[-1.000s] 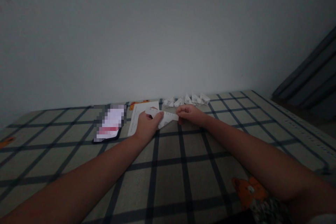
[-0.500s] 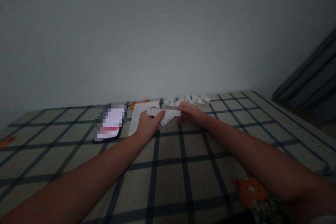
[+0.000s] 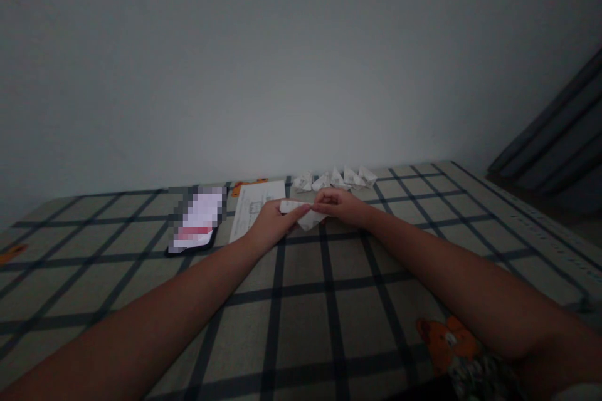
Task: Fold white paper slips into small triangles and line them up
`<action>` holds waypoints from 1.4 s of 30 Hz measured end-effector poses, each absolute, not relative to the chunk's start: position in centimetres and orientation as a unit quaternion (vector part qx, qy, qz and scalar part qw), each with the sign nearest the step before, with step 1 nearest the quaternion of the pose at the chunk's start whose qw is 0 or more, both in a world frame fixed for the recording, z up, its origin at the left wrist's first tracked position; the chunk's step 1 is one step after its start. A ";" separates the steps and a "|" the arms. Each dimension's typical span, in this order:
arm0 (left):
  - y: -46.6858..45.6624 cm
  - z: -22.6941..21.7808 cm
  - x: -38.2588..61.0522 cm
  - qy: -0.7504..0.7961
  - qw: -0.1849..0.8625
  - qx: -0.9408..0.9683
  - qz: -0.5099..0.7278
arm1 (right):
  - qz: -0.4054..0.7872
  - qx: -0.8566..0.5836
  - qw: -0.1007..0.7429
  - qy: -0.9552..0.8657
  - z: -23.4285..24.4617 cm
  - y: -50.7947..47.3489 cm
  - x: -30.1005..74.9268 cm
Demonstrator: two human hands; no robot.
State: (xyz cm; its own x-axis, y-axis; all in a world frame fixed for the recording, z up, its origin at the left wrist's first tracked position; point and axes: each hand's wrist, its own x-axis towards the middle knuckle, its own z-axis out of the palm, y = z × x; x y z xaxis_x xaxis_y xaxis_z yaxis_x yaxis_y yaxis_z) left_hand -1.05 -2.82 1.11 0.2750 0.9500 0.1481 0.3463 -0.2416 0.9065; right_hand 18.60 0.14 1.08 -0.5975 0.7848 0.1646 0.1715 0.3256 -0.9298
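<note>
A small piece of white folded paper [image 3: 308,218] sits between both of my hands, just above the checked bedsheet [image 3: 301,301]. My left hand [image 3: 270,225] pinches its left end with closed fingers. From the right, my right hand [image 3: 341,205] grips its upper edge, fingers curled. The paper looks partly folded into a compact shape; its exact folds are too dim to make out.
A row of several small folded paper pieces [image 3: 333,179] lies by the wall behind my hands. A white printed sheet [image 3: 254,213] lies left of them, and a phone [image 3: 195,222] with a lit screen further left. Dark folded fabric [image 3: 555,144] rises at the right.
The paper strip, held stretched out between my hands before, is now folded shorter. My hands have come closer together, and my right hand has moved left over the paper.
</note>
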 end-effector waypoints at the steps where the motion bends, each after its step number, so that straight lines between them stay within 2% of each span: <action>1: -2.8 1.1 -1.1 0.471 0.394 0.694 0.377 | 0.477 -0.320 0.317 -0.754 1.1 0.1 18.6; 15: -2.8 1.5 -0.9 0.486 0.301 0.706 0.418 | 0.436 -0.313 0.301 -0.789 1.0 0.0 18.4; 22: -2.3 0.4 -1.1 0.499 0.375 0.656 0.425 | 0.484 -0.316 0.319 -0.751 1.1 0.3 18.7; 29: -2.4 0.6 -1.1 0.501 0.375 0.646 0.436 | 0.519 -0.322 0.335 -0.717 1.3 0.3 19.0; 38: -2.7 1.0 -0.9 0.430 0.464 0.633 0.446 | 0.575 -0.300 0.375 -0.662 0.8 0.8 19.1; 42: -2.7 1.1 -0.9 0.383 0.516 0.609 0.464 | 0.588 -0.302 0.363 -0.656 0.8 0.8 19.1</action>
